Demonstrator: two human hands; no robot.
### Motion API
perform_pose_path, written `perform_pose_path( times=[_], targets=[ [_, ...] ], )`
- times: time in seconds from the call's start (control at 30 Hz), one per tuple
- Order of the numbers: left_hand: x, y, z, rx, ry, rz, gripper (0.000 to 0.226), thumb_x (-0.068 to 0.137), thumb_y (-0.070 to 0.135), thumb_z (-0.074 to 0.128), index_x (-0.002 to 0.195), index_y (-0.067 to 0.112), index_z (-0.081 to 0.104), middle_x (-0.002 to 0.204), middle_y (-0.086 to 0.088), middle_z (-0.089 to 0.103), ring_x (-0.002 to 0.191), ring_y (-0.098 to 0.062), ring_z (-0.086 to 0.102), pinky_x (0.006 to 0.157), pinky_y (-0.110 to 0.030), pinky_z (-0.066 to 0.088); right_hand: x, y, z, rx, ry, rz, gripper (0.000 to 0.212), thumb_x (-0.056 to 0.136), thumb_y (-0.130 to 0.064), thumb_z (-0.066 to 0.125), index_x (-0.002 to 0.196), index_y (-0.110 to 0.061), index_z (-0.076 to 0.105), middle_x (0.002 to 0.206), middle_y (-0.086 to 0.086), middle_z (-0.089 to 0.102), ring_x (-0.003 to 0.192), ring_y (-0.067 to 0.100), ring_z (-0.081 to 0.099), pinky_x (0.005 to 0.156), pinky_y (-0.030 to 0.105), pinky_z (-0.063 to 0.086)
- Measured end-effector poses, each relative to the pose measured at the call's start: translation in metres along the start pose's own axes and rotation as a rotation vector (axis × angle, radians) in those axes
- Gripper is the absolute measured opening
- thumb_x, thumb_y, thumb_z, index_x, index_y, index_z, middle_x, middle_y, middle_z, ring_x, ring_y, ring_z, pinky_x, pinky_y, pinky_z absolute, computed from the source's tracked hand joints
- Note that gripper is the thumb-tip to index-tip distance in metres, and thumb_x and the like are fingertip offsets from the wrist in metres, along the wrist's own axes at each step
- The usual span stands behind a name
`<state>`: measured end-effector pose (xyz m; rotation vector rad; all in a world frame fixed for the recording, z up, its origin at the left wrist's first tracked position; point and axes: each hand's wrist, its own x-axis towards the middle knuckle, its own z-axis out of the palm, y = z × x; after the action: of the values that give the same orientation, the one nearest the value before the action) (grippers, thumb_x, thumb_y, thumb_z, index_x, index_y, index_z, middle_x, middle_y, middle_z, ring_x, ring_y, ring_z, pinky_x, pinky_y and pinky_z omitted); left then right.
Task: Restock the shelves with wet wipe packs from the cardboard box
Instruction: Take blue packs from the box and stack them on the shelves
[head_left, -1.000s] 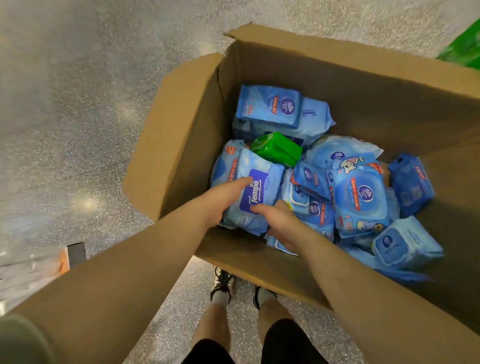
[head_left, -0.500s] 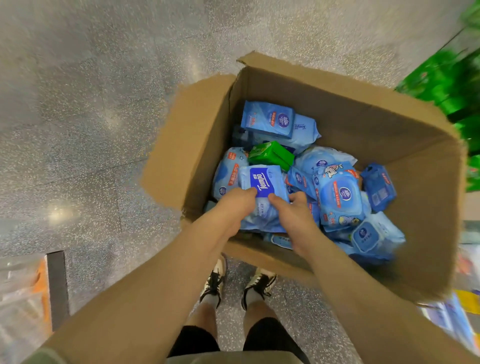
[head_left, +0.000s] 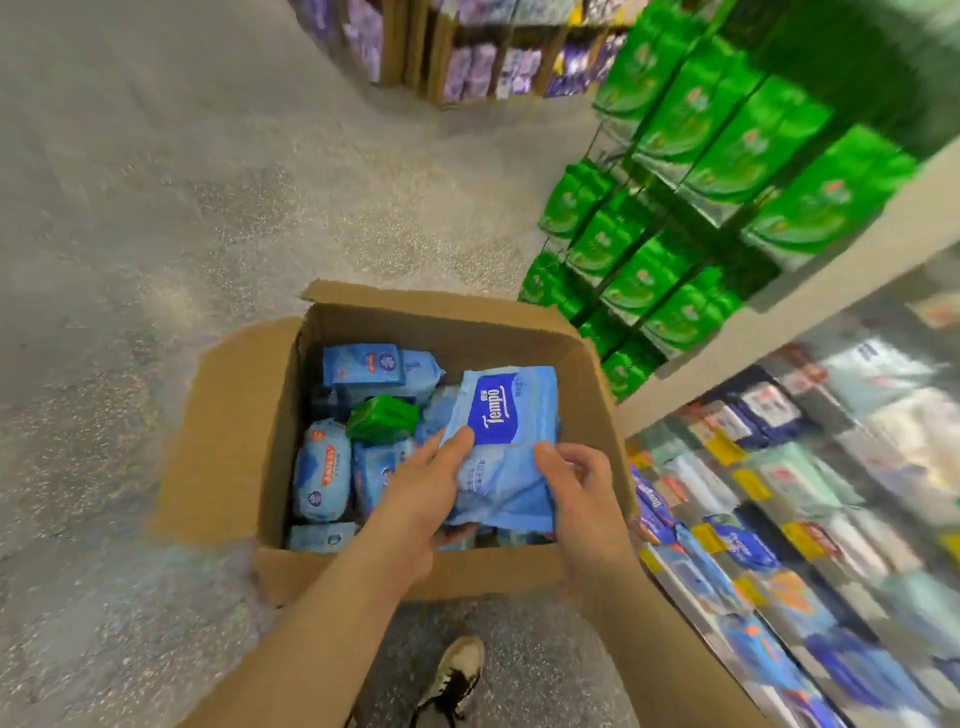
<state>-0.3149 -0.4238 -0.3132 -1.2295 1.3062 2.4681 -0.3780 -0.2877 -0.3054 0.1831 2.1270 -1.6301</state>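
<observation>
the fingers (head_left: 460, 441) of the left hand (head_left: 421, 488) curl over the left edge of one blue tempo wipe pack (head_left: 506, 447), thumb side on top, grasping it. the fingers of the right hand (head_left: 582, 486) are curled at the pack's right edge, thumb on its face, also grasping it. the pack is held between both hands, raised above the contents of the cardboard box (head_left: 587, 395), label facing up and tilted toward the shelves on the right.

count, box contents visible:
- one large blue pack (head_left: 379, 366) lying at the far end of the box.
- one green pack (head_left: 382, 418) just in front of it, tilted.
- one blue pack with an orange label (head_left: 322, 473) against the left wall.
- at least two more blue packs (head_left: 376, 475) near the near wall, partly hidden by the left hand; the exact total cannot be told.

count, box: one, open at the top, one side flap (head_left: 228, 431) folded outward to the left.

surface: the box stands on a grey speckled floor (head_left: 156, 208). one shoe (head_left: 454, 673) shows below the box, between the forearms.

room: a shop aisle. to the right, a white shelf unit (head_left: 779, 306) carries rows of blurred blue, white and green wipe packs with yellow price tags (head_left: 724, 449). beyond it, a wire rack (head_left: 613, 150) holds many green packs (head_left: 691, 119) in stacked rows. at the far end, a wooden display (head_left: 431, 57) holds purple packs (head_left: 478, 67). motion blur prevents counting these.
</observation>
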Motion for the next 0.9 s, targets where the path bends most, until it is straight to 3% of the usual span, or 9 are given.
perform_pose_path(
  times=[0.1, 0.13, 0.2, 0.3, 0.37, 0.5, 0.63, 0.73, 0.9],
  targets=[
    [-0.026, 0.014, 0.034, 0.09, -0.161, 0.016, 0.023, 0.096, 0.044, 0.056, 0.109, 0.029, 0.068, 0.09, 0.003, 0.076, 0.063, -0.015, 0.067, 0.053, -0.021, 0.048, -0.019, -0.023, -0.054, 0.27, 0.059, 0.068, 0.053, 0.089, -0.055, 0.068, 0.125, -0.017, 0.058, 0.118, 0.012, 0.07, 0.086, 0.028, 0.074, 0.077, 0.051, 0.061],
    [-0.034, 0.017, 0.047, 0.122, -0.224, 0.017, 0.025, 0.096, 0.044, 0.056, 0.111, 0.029, 0.068, 0.093, 0.002, 0.077, 0.065, -0.016, 0.068, 0.053, -0.021, 0.048, -0.025, -0.032, -0.073, 0.337, 0.073, 0.077, 0.045, 0.095, -0.05, 0.064, 0.127, -0.02, 0.056, 0.114, 0.009, 0.071, 0.079, 0.025, 0.072, 0.069, 0.045, 0.06],
    [-0.054, 0.024, 0.075, 0.219, -0.343, 0.034, 0.025, 0.097, 0.043, 0.054, 0.113, 0.029, 0.068, 0.095, 0.002, 0.077, 0.065, -0.014, 0.068, 0.052, -0.02, 0.049, -0.032, -0.048, -0.111, 0.427, 0.108, 0.078, 0.051, 0.092, -0.055, 0.064, 0.132, -0.023, 0.058, 0.119, 0.009, 0.073, 0.085, 0.027, 0.073, 0.064, 0.041, 0.06],
    [-0.073, 0.024, 0.118, 0.349, -0.5, 0.117, 0.024, 0.1, 0.035, 0.052, 0.115, 0.028, 0.07, 0.091, 0.002, 0.076, 0.06, -0.011, 0.068, 0.047, -0.017, 0.046, -0.046, -0.064, -0.161, 0.52, 0.112, 0.085, 0.065, 0.082, -0.061, 0.066, 0.133, -0.021, 0.063, 0.122, 0.012, 0.074, 0.109, 0.034, 0.072, 0.092, 0.056, 0.058],
    [-0.083, 0.021, 0.15, 0.475, -0.588, 0.169, 0.025, 0.099, 0.037, 0.055, 0.119, 0.034, 0.068, 0.098, 0.001, 0.077, 0.073, -0.017, 0.072, 0.056, -0.022, 0.051, -0.055, -0.065, -0.191, 0.572, 0.141, 0.112, 0.069, 0.08, -0.061, 0.069, 0.134, -0.019, 0.064, 0.122, 0.014, 0.073, 0.114, 0.035, 0.07, 0.104, 0.061, 0.05],
    [-0.099, 0.004, 0.219, 0.572, -0.676, 0.235, 0.031, 0.091, 0.041, 0.066, 0.122, 0.037, 0.066, 0.109, 0.001, 0.075, 0.094, -0.017, 0.073, 0.074, -0.034, 0.057, -0.079, -0.055, -0.256, 0.809, 0.214, 0.11, 0.048, 0.094, -0.047, 0.061, 0.122, -0.01, 0.071, 0.116, 0.018, 0.075, 0.104, 0.034, 0.07, 0.105, 0.053, 0.049],
    [-0.115, -0.031, 0.288, 0.571, -0.664, 0.314, 0.076, 0.048, 0.065, 0.085, 0.117, 0.041, 0.063, 0.123, -0.003, 0.067, 0.103, -0.017, 0.07, 0.095, -0.043, 0.055, -0.094, -0.038, -0.331, 1.022, 0.313, 0.031, 0.045, 0.094, -0.046, 0.06, 0.12, -0.011, 0.072, 0.117, 0.018, 0.074, 0.107, 0.034, 0.067, 0.105, 0.053, 0.048],
    [-0.128, -0.069, 0.342, 0.559, -0.72, 0.27, 0.086, 0.048, 0.059, 0.088, 0.125, 0.033, 0.059, 0.116, -0.001, 0.071, 0.096, -0.021, 0.073, 0.086, -0.052, 0.058, -0.1, -0.024, -0.388, 1.089, 0.378, -0.001, 0.048, 0.094, -0.048, 0.059, 0.124, -0.012, 0.071, 0.122, 0.018, 0.073, 0.115, 0.035, 0.065, 0.104, 0.052, 0.049],
    [-0.157, -0.135, 0.433, 0.52, -0.738, 0.183, 0.059, 0.075, 0.054, 0.076, 0.127, 0.035, 0.056, 0.111, 0.006, 0.074, 0.093, -0.019, 0.074, 0.059, -0.031, 0.057, -0.102, 0.003, -0.482, 1.174, 0.558, -0.149, 0.063, 0.083, -0.048, 0.075, 0.135, -0.013, 0.063, 0.124, 0.018, 0.071, 0.12, 0.04, 0.065, 0.101, 0.066, 0.049]
  ],
)
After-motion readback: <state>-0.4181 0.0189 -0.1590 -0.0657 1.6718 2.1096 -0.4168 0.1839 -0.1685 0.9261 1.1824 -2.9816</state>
